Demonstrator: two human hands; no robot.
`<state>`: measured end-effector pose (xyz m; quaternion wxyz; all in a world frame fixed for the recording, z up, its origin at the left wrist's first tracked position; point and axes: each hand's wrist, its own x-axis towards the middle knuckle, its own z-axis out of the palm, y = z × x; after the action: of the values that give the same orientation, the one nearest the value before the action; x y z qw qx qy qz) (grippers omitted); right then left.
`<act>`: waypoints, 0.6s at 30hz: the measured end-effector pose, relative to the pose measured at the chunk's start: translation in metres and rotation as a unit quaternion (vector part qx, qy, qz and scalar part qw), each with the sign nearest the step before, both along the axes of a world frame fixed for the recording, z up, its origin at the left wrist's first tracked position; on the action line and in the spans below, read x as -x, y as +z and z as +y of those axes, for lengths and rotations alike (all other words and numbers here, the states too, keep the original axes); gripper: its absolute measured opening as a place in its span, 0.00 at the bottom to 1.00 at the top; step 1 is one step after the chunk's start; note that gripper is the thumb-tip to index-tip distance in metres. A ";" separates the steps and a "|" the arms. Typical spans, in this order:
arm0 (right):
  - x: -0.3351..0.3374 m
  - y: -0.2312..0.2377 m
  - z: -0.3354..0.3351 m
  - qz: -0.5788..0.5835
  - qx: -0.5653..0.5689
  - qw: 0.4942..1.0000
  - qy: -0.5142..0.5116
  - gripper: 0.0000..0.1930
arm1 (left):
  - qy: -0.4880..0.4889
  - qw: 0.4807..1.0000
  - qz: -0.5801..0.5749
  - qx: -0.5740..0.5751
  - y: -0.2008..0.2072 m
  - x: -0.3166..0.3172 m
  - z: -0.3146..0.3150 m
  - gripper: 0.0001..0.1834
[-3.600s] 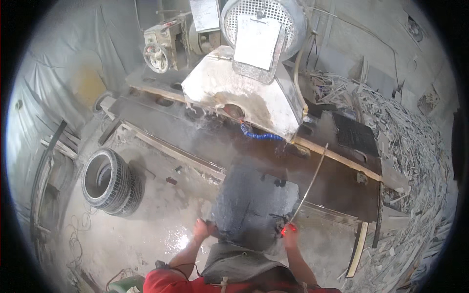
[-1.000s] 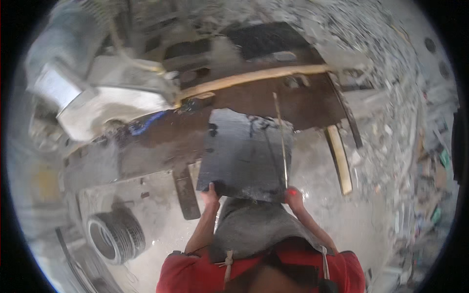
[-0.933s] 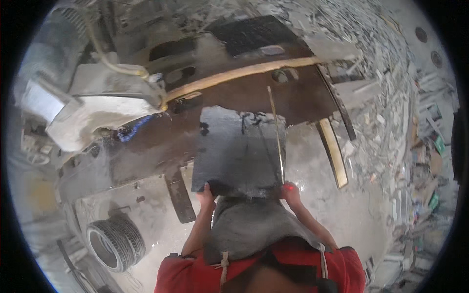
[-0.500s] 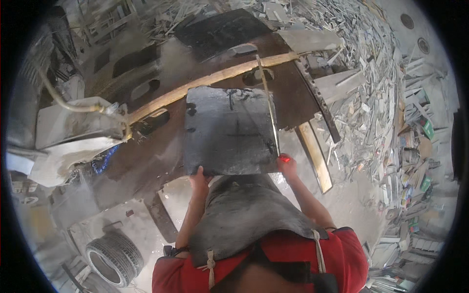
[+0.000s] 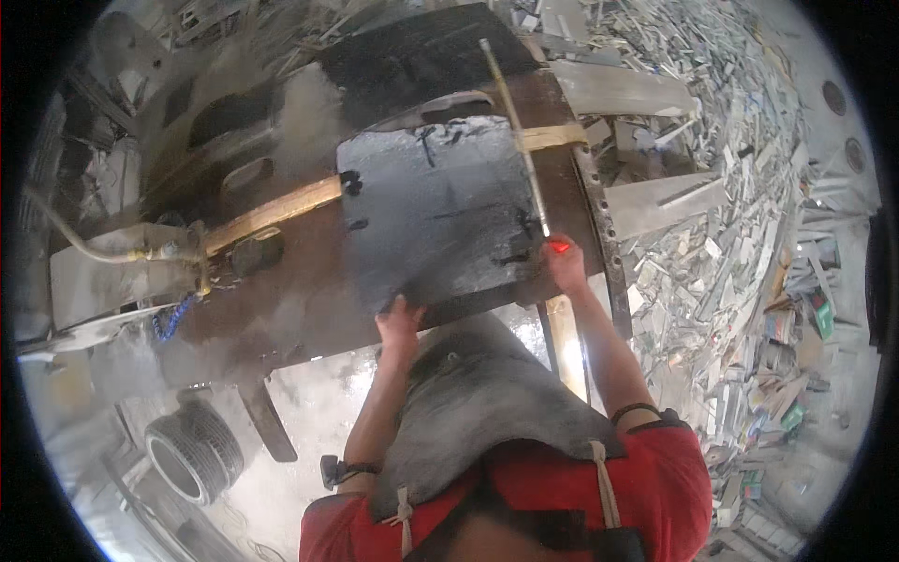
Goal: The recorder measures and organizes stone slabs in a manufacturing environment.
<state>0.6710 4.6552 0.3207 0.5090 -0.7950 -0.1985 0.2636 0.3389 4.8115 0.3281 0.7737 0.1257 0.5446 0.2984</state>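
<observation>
A dark grey, rough-edged stone slab, like slate (image 5: 435, 211), is over the brown metal bench (image 5: 290, 290) and hides part of a wooden batten (image 5: 281, 214). My left hand (image 5: 400, 323) is closed at the slab's near left edge, its thumb on top and its other fingers largely hidden. My right hand (image 5: 567, 267), by the near right corner, grips the red end of a long, thin, pale metal tool (image 5: 517, 131). That tool slants away along the slab's right side, past its far edge. Whether the right hand also touches the slab, I cannot tell.
Broken slate pieces (image 5: 693, 281) heap up on the right. At the bench's far side lies another dark slab (image 5: 421, 61). A pale box-shaped unit with a hose (image 5: 131, 253) stands left; tyres (image 5: 192, 450) lie on the floor at lower left.
Both hands and the slab have moved away from my body, farther over the bench and across the batten. The long tool has moved along in my right hand.
</observation>
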 end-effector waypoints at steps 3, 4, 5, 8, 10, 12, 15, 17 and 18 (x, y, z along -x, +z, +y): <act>-0.029 0.000 -0.007 0.077 0.006 0.997 -0.007 0.11 | -0.044 0.998 -0.046 -0.005 0.013 -0.020 -0.016 0.16; -0.036 0.002 -0.011 0.081 0.004 0.997 0.004 0.11 | -0.033 0.999 -0.042 -0.008 0.017 -0.017 -0.017 0.16; -0.040 0.004 -0.018 0.078 0.042 0.996 -0.008 0.11 | -0.125 0.992 -0.015 -0.001 0.022 -0.014 -0.019 0.14; -0.027 0.024 -0.035 -0.051 0.134 0.989 0.037 0.11 | -0.357 0.933 0.044 -0.011 0.057 0.018 -0.015 0.13; -0.023 0.033 -0.043 -0.183 0.178 0.963 0.085 0.11 | -0.494 0.866 0.073 -0.031 0.059 0.053 -0.009 0.13; -0.041 0.016 -0.049 0.020 0.081 0.996 0.041 0.13 | -0.211 0.963 -0.047 -0.161 0.028 0.068 -0.002 0.14; -0.052 0.005 -0.017 0.127 -0.009 0.992 0.000 0.16 | -0.280 0.897 0.258 -0.227 0.038 0.040 0.048 0.13; -0.067 -0.001 0.010 0.142 -0.034 0.989 0.016 0.19 | -0.281 0.891 0.240 -0.262 0.056 0.005 0.071 0.13; -0.076 -0.003 0.024 0.079 -0.041 0.996 0.024 0.19 | -0.282 0.886 0.227 -0.291 0.062 -0.013 0.083 0.13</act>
<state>0.7465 4.6796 0.3179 0.5488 -0.7450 -0.1873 0.3298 0.3517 4.8942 0.3903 0.6090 0.5577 0.5358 0.1762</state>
